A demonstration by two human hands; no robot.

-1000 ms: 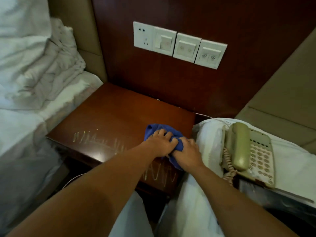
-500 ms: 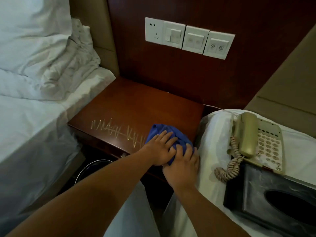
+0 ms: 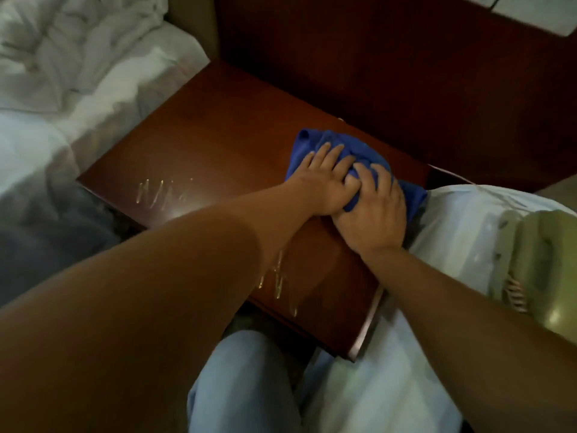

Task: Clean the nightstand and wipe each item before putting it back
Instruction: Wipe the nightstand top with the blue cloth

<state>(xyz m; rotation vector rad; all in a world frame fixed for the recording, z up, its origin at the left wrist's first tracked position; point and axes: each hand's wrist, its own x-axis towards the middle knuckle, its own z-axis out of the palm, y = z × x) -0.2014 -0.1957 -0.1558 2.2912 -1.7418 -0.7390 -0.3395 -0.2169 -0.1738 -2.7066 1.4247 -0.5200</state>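
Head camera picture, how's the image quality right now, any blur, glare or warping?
Head view: dim, warm light; motion blur smears the phone and bedding; both hands on the blue cloth stay fairly sharp. Head view: glare streaks glint on the nightstand near its front edge; the wide lens balloons the near forearms.

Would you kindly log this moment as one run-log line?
step: wiping nightstand | left hand, right hand: both press blue cloth | streaks: remain | phone: on bed

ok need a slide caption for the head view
Both hands, left and right, press a blue cloth on the nightstand; phone waits on the bed.
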